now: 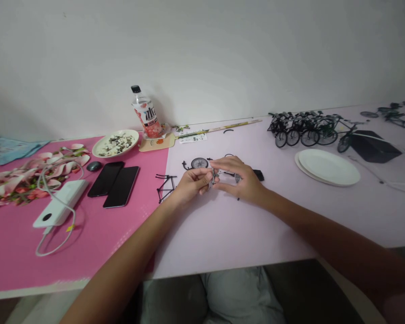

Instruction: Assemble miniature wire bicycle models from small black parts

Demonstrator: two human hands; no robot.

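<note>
Close together over the pale part of the table, my left hand [191, 183] and my right hand [242, 178] meet at a small grey metallic-looking part [215, 176]. The left fingers pinch it from the side. My right thumb and fingertips bracket it at its upper and lower ends. Its exact kind is too small to make out. Beside the left hand lies a black miniature bicycle frame [166, 188]. Just beyond the hands is a toy bicycle wheel [200, 163]. A black piece [258, 175] shows past my right hand, which partly covers more thin parts.
Several assembled miniature bicycles [310, 130] stand at the back right, near white plates [329, 166]. Leftward are two phones [121, 186], a white power bank [60, 203] with a cable, a bowl [115, 144], a bottle [146, 112] and artificial flowers [30, 175].
</note>
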